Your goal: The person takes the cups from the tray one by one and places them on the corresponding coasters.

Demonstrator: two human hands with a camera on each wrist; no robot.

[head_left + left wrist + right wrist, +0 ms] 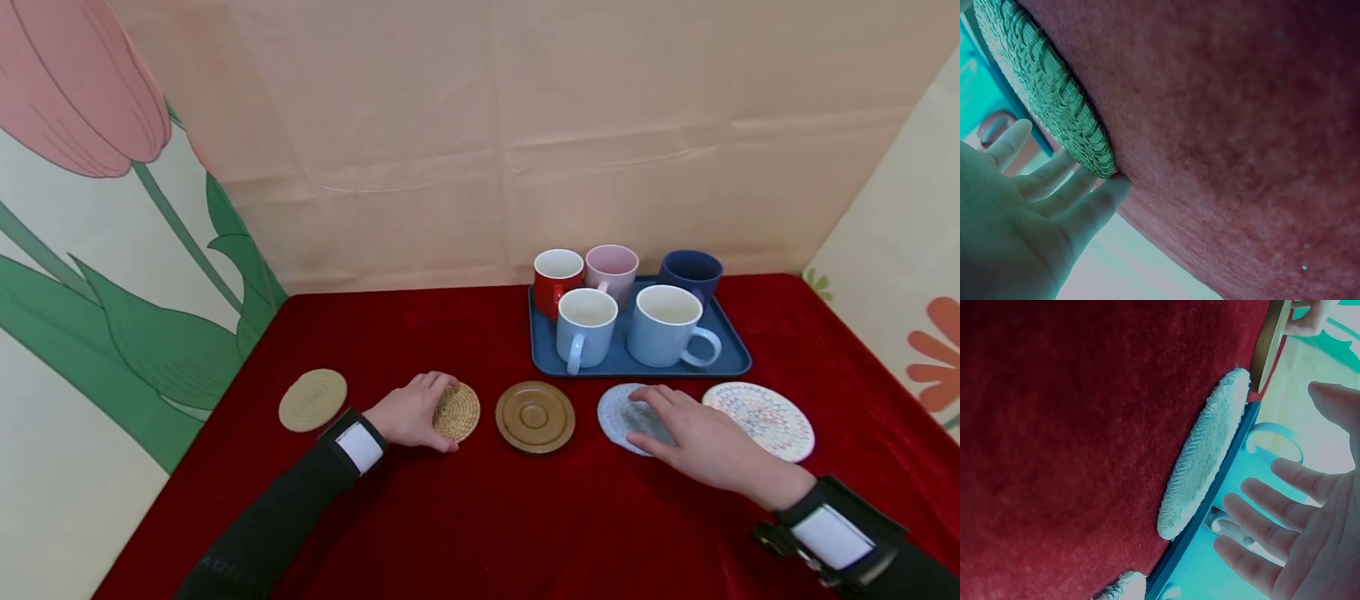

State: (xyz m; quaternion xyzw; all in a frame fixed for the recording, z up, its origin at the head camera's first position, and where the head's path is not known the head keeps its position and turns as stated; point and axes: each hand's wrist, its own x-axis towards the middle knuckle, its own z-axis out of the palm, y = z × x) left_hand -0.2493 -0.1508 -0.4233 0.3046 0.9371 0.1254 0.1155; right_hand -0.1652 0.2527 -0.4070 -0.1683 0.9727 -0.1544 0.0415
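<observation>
My left hand (411, 412) is at the left side of a round woven straw coaster (459, 412). Its thumb and fingers spread toward the near and far edges. In the left wrist view, fairly straight fingers (1082, 215) reach the rim of that coaster (1047, 94), which lies on the cloth. My right hand (701, 437) is over a light blue-grey round coaster (617, 417), partly covering it from above. From the right wrist, its fingers (1260, 528) look extended and apart from the blue-grey coaster (1207, 456).
A beige coaster (312, 400) lies far left, a brown wooden one (535, 417) mid-row, and a white patterned one (772, 421) at right. Behind stands a blue tray (731, 358) with several mugs: red (547, 292), pink, navy and light blue. Red cloth (525, 525) covers the table.
</observation>
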